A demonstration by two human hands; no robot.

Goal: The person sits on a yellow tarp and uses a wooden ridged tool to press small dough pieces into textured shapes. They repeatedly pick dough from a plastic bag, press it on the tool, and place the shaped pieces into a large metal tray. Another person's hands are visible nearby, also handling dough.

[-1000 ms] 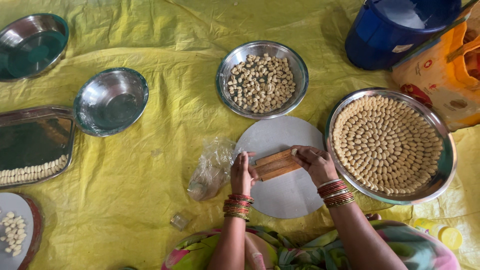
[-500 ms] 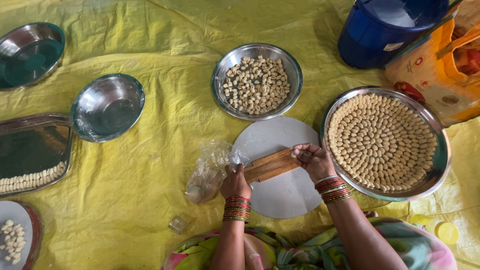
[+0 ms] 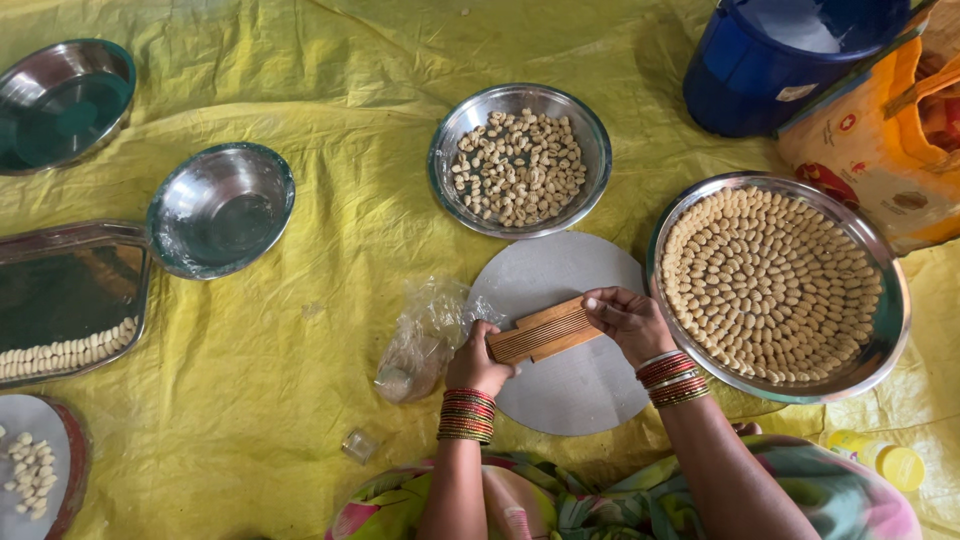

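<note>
A small ridged wooden board (image 3: pixel 545 331) lies tilted on a round grey disc (image 3: pixel 570 390). My left hand (image 3: pixel 476 366) grips the board's left end. My right hand (image 3: pixel 627 320) rests its fingers on the board's right end, apparently pressing something small that I cannot make out. Both wrists wear red and gold bangles. Just right of my right hand stands a wide steel plate (image 3: pixel 892 320) filled with rings of small shaped dough pieces. Beyond the disc a steel bowl (image 3: pixel 595 135) holds loose small dough bits.
A crumpled clear plastic bag (image 3: pixel 425 335) lies left of the disc. An empty steel bowl (image 3: pixel 222 208), a steel plate (image 3: pixel 62 100) and a tray (image 3: pixel 70 300) with dough pieces sit at left. A blue bucket (image 3: pixel 770 60) and an orange bag (image 3: pixel 880 140) stand at the far right.
My left hand has slid a little lower along the board's left end. My right hand stays on the right end. The view has shifted slightly.
</note>
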